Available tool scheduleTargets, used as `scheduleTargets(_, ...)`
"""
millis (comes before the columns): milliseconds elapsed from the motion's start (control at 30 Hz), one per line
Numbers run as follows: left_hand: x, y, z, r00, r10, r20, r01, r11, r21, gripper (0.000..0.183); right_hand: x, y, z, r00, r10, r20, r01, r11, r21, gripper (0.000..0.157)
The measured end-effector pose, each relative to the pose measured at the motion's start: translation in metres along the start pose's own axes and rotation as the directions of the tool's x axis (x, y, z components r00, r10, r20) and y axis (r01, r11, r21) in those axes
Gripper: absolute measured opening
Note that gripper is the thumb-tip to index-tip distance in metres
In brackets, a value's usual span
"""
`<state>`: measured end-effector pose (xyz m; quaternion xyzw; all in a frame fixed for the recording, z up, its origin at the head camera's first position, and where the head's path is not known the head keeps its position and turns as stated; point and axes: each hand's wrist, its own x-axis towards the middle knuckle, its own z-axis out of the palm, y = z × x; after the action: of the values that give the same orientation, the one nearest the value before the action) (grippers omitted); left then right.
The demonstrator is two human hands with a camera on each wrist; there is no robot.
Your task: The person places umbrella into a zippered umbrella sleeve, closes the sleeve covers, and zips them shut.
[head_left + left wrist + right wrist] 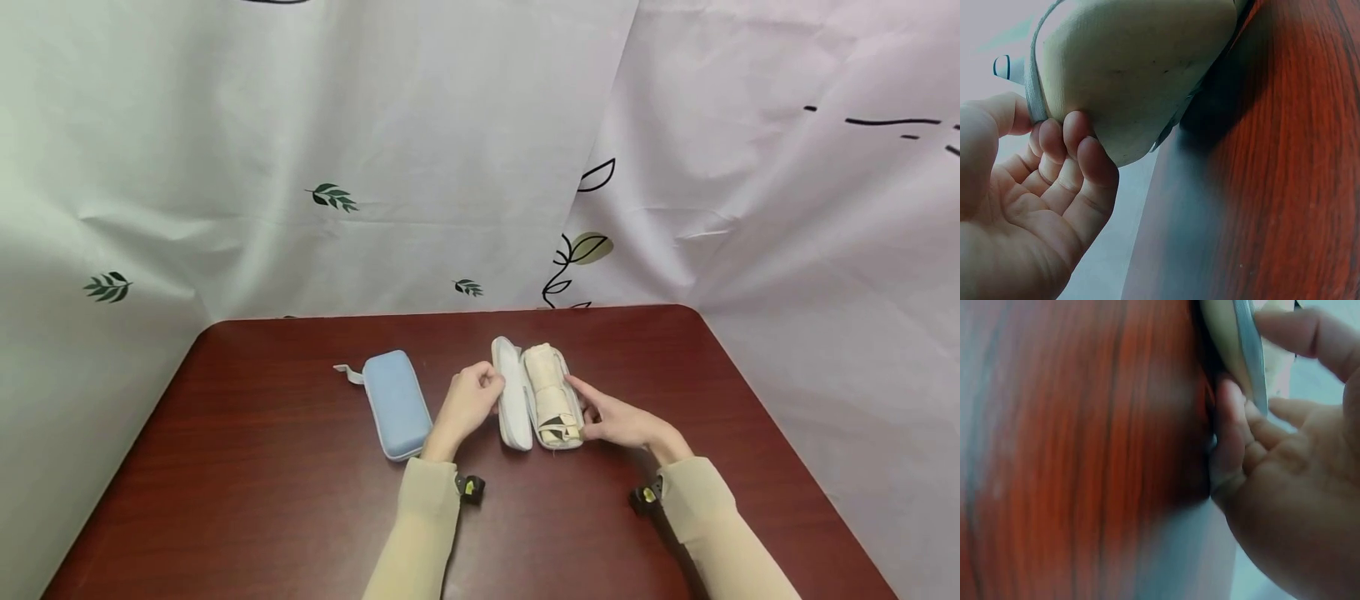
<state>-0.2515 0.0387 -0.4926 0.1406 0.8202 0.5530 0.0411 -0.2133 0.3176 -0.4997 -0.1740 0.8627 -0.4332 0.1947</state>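
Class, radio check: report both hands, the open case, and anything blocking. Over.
Left hand pinching lid edge; right hand holding open case by its right side. Cream bundle inside. Closed blue case left, apparently not blocking.

1. two hands: left hand (467, 402), right hand (621, 419);
2. two cases: one blue case (397, 404), one opened case (513, 402);
3. one cream bundle (546, 383);
4. two pale sleeves (427, 504);
5. two black wrist devices (472, 490);
6. one red-brown table (262, 467)

"Colours?"
"Glossy red-brown, wood-grained counter (262, 517); oblong light-blue zip case (399, 404); open, whitish-lined zip case (516, 400)."
"Patterns?"
"Long cream bundle (549, 383), dark angular patches; white hanging sheet (450, 125), green leaf sprigs."
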Motion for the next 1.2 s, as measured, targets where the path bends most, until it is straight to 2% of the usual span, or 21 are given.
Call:
scheduleTargets(167, 0.000, 0.000, -0.002, 1.000, -0.003, 0.003, 0.003, 1.000, 0.003, 0.018, 0.006, -0.007, 0.008, 0.996, 0.053, -0.070, -0.057, 0.996, -0.061, 0.097)
scheduleTargets(300, 0.000, 0.001, -0.004, 1.000, -0.004, -0.007, 0.004, 1.000, 0.005, 0.016, 0.006, -0.007, 0.014, 0.991, 0.029, -0.133, -0.040, 0.996, -0.085, 0.095)
scheduleTargets(400, 0.000, 0.001, -0.006, 1.000, -0.010, -0.013, 0.010, 1.000, 0.004, 0.016, 0.004, -0.006, 0.013, 0.989, -0.006, -0.144, -0.011, 0.992, -0.122, 0.085)
scheduleTargets(467, 0.000, 0.001, -0.007, 1.000, -0.012, -0.016, 0.012, 1.000, 0.004, 0.016, 0.002, -0.008, 0.011, 0.989, -0.002, -0.146, -0.015, 0.993, -0.115, 0.074)
scheduleTargets(600, 0.000, -0.001, -0.008, 1.000, -0.014, -0.018, 0.014, 1.000, -0.002, 0.015, 0.002, -0.017, 0.010, 0.974, 0.069, -0.217, -0.096, 0.988, -0.119, 0.058)
scheduleTargets(667, 0.000, -0.001, -0.008, 1.000, -0.014, -0.019, 0.014, 1.000, -0.010, 0.015, 0.005, -0.024, 0.012, 0.961, 0.098, -0.260, -0.139, 0.979, -0.146, 0.064)
scheduleTargets(733, 0.000, -0.001, -0.009, 1.000, -0.013, -0.018, 0.013, 1.000, -0.011, 0.016, 0.011, -0.030, 0.016, 0.959, 0.096, -0.265, -0.154, 0.967, -0.205, 0.076)
scheduleTargets(933, 0.001, -0.003, -0.008, 1.000, -0.008, -0.019, 0.008, 1.000, -0.008, 0.016, 0.030, -0.039, 0.019, 0.977, 0.118, -0.177, -0.169, 0.936, -0.310, 0.100)
scheduleTargets(1100, 0.000, 0.000, -0.005, 1.000, 0.011, 0.015, -0.010, 1.000, -0.027, 0.018, 0.040, -0.031, 0.016, 0.978, 0.159, -0.133, -0.191, 0.939, -0.285, 0.103)
scheduleTargets(1200, -0.001, 0.000, -0.004, 1.000, 0.018, 0.024, -0.018, 0.999, -0.028, 0.019, 0.041, -0.028, 0.019, 0.968, 0.211, -0.132, -0.239, 0.937, -0.256, 0.104)
